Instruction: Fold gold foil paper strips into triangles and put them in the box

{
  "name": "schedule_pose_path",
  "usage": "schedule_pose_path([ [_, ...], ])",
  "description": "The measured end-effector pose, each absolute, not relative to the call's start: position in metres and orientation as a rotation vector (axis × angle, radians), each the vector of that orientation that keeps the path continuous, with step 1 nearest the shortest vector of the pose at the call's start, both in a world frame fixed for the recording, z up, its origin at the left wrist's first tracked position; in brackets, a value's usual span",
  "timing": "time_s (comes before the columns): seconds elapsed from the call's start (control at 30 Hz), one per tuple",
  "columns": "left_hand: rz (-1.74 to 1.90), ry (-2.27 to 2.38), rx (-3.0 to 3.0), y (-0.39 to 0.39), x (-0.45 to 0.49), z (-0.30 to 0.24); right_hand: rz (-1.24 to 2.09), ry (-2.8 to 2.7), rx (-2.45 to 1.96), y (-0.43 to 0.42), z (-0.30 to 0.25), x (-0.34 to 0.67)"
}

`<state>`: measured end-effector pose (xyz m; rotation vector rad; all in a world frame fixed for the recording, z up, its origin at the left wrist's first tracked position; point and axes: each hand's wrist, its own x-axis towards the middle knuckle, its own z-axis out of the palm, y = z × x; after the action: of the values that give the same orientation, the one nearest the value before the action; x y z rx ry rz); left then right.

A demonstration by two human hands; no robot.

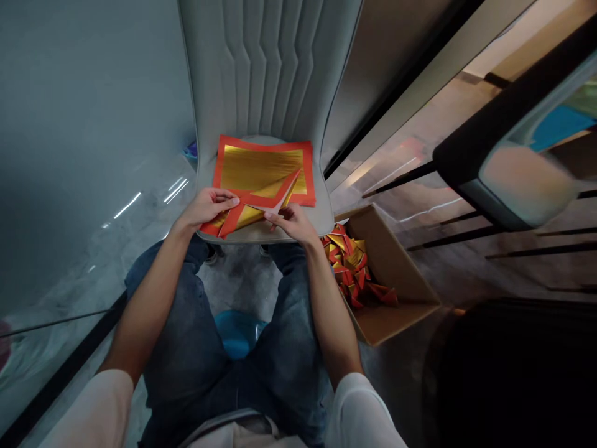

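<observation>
A partly folded sheet of red and gold paper (249, 214) is between my two hands, above the front of the grey chair seat. My left hand (208, 206) pinches its left side between thumb and fingers. At the lower right, my right hand (293, 222) grips the folded edge, thumb on top. One corner of the sheet sticks up to the right, showing a pale underside. Beneath it lies a flat stack of red-bordered gold paper (261, 163), its near part covered by the folded sheet and my hands.
An open cardboard box (396, 274) with several folded red and gold pieces (349, 261) stands on the floor at the right. The chair's grey backrest (268, 68) rises behind the stack. A blue basin (237, 333) shows between my legs. Dark chairs (494, 143) stand further right.
</observation>
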<state>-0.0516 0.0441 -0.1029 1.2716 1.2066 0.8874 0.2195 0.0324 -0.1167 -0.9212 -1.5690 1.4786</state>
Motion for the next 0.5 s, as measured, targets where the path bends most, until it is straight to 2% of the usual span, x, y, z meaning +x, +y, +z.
schedule_pose_path([
  [0.5,0.947,1.221,1.352,0.0459,-0.0522,-0.1053,1.629,-1.371,-1.001,0.0387,-0.1178,0.2216],
])
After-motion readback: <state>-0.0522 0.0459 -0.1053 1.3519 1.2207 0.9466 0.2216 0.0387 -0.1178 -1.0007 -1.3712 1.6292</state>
